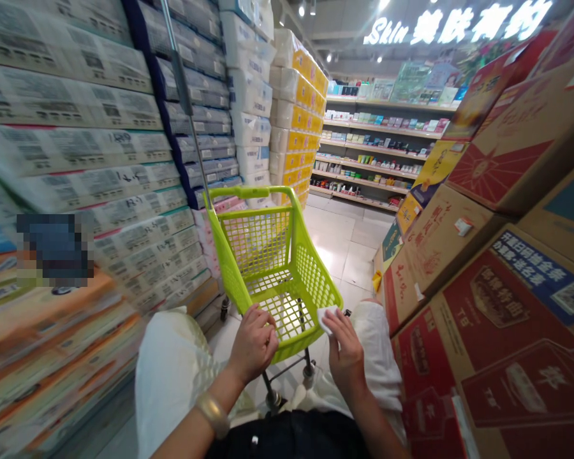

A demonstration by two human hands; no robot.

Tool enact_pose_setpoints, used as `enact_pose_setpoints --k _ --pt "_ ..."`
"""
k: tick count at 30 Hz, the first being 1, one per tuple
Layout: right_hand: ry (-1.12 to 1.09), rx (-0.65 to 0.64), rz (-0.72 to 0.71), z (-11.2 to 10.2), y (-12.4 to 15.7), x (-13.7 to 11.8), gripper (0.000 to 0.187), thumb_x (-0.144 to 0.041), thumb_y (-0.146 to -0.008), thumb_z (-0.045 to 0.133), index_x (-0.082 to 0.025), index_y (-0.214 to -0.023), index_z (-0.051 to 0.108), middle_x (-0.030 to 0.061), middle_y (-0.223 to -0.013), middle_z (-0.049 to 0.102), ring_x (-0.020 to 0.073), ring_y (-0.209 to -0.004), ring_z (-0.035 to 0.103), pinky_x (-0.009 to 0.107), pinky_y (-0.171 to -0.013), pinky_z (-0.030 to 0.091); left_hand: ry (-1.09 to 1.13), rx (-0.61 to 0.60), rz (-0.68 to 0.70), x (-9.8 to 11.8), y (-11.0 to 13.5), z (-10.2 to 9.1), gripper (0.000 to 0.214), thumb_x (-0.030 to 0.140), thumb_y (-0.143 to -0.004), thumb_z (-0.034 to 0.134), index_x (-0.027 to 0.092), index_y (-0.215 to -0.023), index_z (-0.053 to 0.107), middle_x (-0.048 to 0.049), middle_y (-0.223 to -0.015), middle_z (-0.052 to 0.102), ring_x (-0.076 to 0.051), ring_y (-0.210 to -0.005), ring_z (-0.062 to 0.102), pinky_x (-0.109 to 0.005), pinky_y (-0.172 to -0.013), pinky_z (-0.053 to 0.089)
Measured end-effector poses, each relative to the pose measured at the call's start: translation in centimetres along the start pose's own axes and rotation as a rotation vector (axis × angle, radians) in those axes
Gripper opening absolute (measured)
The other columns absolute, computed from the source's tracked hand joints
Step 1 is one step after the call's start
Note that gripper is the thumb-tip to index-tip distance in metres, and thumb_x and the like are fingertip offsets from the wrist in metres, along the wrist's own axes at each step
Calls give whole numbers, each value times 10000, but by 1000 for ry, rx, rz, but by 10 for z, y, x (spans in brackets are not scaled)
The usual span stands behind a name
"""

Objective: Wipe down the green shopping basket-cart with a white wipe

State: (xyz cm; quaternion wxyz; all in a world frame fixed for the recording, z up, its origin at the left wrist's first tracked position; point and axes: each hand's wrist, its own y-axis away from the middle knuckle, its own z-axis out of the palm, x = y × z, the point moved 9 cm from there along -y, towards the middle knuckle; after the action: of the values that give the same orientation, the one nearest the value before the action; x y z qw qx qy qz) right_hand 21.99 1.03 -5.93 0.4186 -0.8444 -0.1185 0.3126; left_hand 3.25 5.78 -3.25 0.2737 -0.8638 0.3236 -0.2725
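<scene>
Black garment (289,437) lowest, green cart (268,271) just ahead

Nearest the lens: that dark fabric at bottom edge, then gold bangle (213,413) on left wrist.

Left hand (257,335): fingers curled over near rim of cart, apparently clamped on it. Firmness: cannot tell.

Right hand (347,341): closed on white cloth (326,320), fingers nearly straight, cloth up against near right corner of cart.

Key relation: cart directly forward of both hands, between white trousers (165,370) left and right. Right hand nearer to right wall and its corner; left hand nearer to left wall and, as judged, to handle (249,192) at far end.

Long axis of cart: running away from body, leaning left toward far end. Near end low, pointing back at wearer; handle end higher, pointing up the aisle and left. Cloth: bunched, mostly under fingers, no clear long axis.

Pole (180,89) rising from far left corner of cart, tilted left. Casters (310,368) below, on pale floor (339,223).

Farther out: stacked packs (67,95) to left, yellow-banded tissue (306,118) beyond, cartons (500,306) close on right. Far back: shelves (377,115) of small goods, lit sign (452,24) above.
</scene>
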Motion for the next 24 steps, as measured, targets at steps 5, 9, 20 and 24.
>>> enact_pose_setpoints --k 5,9,20,24 --pt "-56 -199 -146 25 7 -36 498 -65 -852 461 -233 -1304 583 66 -1284 650 229 -1242 569 450 -1041 497 -15 8 8 1 -1 0 296 167 -854 418 208 -611 583 -34 -752 625 -196 -808 552 -507 -1012 422" --pt "-34 -179 -137 26 2 -44 587 -23 -837 392 -257 -1352 546 51 -1305 636 206 -1191 594 421 -1005 520 -20 -19 2 2 -1 0 288 163 -852 425 207 -620 589 -34 -754 625 -195 -813 559 -503 -1027 418" --pt "-6 -135 -190 22 -2 -39 541 -17 -861 370 -236 -1307 582 46 -1221 692 185 -1230 587 424 -1077 459 -2 -6 6 1 0 1 284 166 -858 422 199 -629 586 -25 -747 626 -188 -804 552 -492 -1023 403" --pt "5 -101 -169 17 1 -35 548 -9 -846 372 -222 -1304 585 59 -1223 690 195 -1251 573 435 -1073 465 2 -6 -3 1 -1 0 293 169 -857 413 199 -618 580 -25 -746 625 -188 -807 547 -489 -1026 399"
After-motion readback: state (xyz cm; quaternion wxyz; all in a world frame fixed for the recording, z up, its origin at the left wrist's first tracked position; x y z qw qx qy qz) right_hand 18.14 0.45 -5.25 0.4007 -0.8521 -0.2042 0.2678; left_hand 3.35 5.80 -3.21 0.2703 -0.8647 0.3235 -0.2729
